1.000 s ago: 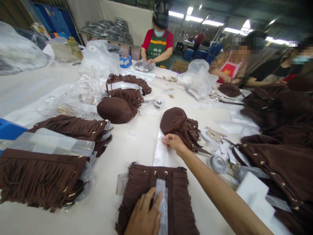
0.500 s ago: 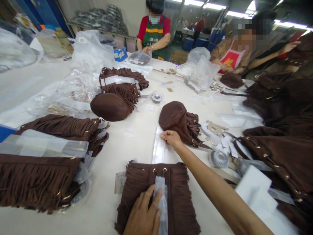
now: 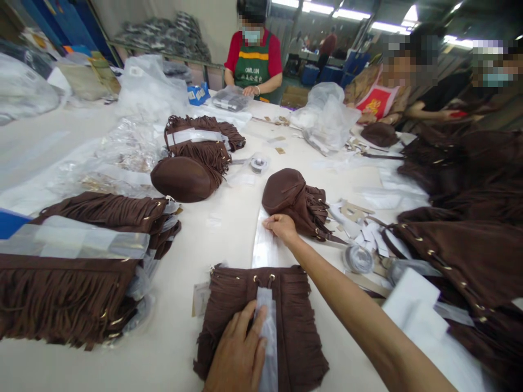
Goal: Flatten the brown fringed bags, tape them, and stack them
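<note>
A brown fringed suede bag [image 3: 300,321] lies flat in front of me on the white table [image 3: 212,218]. A clear plastic strip [image 3: 267,256] runs from under the bag's metal rings away from me. My left hand [image 3: 239,354] lies flat on the bag with fingers spread, pressing the near end of the strip. My right hand [image 3: 281,226] reaches forward and is closed, pinching the strip's far end. Just beyond that hand lies another brown fringed bag [image 3: 296,201], turned on its side.
A stack of wrapped fringed bags [image 3: 77,261] sits at my left, and a pile of brown bags [image 3: 461,228] at my right. Tape rolls [image 3: 358,258], paper tags and clear plastic sacks [image 3: 327,120] lie about. Several people work at the table's far side.
My right hand has slid a little farther along the strip and closed more tightly on its end. The left hand has stayed on the bag.
</note>
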The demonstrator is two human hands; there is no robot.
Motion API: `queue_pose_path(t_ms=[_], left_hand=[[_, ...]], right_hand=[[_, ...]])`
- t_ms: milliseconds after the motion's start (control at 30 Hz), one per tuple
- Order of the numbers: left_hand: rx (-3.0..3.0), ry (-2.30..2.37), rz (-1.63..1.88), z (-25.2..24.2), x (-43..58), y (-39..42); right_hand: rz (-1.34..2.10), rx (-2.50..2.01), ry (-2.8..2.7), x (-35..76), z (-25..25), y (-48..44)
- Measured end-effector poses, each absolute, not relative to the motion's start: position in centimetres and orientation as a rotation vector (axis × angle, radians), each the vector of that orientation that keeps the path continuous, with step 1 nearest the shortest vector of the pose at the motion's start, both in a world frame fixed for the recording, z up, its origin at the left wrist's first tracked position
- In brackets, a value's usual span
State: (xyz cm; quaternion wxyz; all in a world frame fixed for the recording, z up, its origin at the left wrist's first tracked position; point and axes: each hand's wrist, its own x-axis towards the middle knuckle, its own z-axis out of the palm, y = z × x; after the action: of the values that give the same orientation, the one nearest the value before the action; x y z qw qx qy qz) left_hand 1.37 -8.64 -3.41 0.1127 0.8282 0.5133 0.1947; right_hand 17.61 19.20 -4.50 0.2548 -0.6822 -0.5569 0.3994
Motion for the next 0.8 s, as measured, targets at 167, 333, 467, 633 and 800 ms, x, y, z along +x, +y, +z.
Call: queue_pose_path(t_ms=[167, 333, 467, 633, 800], left_hand=[[2.352, 1.525, 0.6, -3.0, 1.6, -9.0], [2.258, 1.53, 0.631, -2.3, 1.8, -9.1], [2.217, 1.512, 0.705, -1.9, 1.8, -9.1], [2.178, 1.472, 0.758, -1.5, 1.8, -9.2], [2.114, 1.423, 0.812, -1.0, 1.8, -9.4]], right_hand=[[0.931, -1.786, -1.694, 16.9, -0.1, 17.8], [0.737, -1.599, -1.904, 16.2, 6.9, 12.0], [0.49, -1.382, -2.105, 16.0, 9.7, 4.4], [0.376, -1.359, -2.165, 16.4, 7.9, -3.3], [0.252, -1.397, -2.221, 16.3, 4.4, -7.3]])
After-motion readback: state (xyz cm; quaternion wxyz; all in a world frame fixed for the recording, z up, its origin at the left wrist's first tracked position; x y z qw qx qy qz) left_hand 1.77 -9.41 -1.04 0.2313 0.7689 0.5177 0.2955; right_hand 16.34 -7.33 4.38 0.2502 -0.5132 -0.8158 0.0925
